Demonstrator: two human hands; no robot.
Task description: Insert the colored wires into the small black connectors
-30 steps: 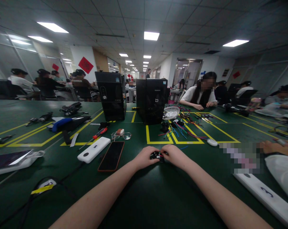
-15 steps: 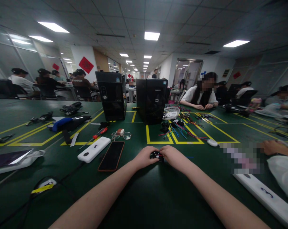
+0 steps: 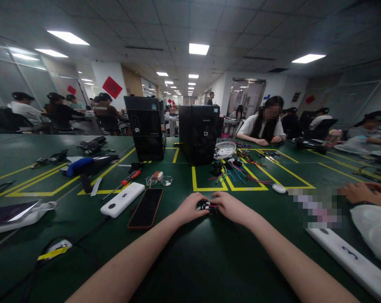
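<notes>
In front of me on the green table, my left hand is closed around a small black part with a bit of white on it. Thumb and fingers curl about its left side. From the right, my right hand pinches at a thin red wire by the same part. Fingers cover much of the part, so its exact kind is unclear. A phone in a brown case lies left of my left hand.
Two black computer towers stand ahead. Coloured wires and a white basket lie to their right. Glasses, a screwdriver and a white power bank lie left. A co-worker's hand is at the right.
The view has shifted slightly. My right fingers have drawn a little away from the left hand, and more of the red wire and white bit shows. The left hand keeps its hold.
</notes>
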